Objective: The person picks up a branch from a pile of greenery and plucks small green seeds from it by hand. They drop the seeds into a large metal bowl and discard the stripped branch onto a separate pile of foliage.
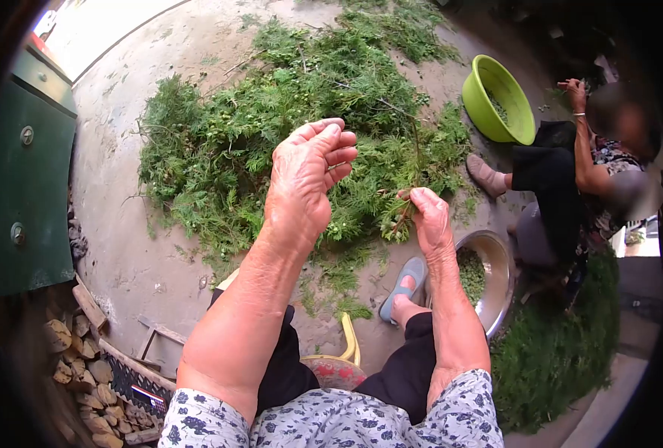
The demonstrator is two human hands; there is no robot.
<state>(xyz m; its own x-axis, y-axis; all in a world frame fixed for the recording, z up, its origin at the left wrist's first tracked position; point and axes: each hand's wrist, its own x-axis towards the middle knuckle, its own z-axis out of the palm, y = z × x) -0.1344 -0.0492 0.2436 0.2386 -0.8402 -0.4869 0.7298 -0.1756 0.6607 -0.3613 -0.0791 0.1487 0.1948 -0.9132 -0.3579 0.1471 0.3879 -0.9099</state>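
Note:
My right hand pinches a leafy evergreen sprig by its thin stem, and the green end hangs down to the left. Raised to the left of it is my left hand, thumb pressed toward the index finger and the other fingers curled; anything in that pinch is hidden or too small to name. Both hands are above a wide heap of cut evergreen branches on the ground. Below my right forearm stands a metal basin with small green pieces in it.
A lime-green tub with green bits inside stands at upper right. Beside it sits another person, one hand raised. More greenery lies at lower right. A green cabinet and stacked firewood line the left side.

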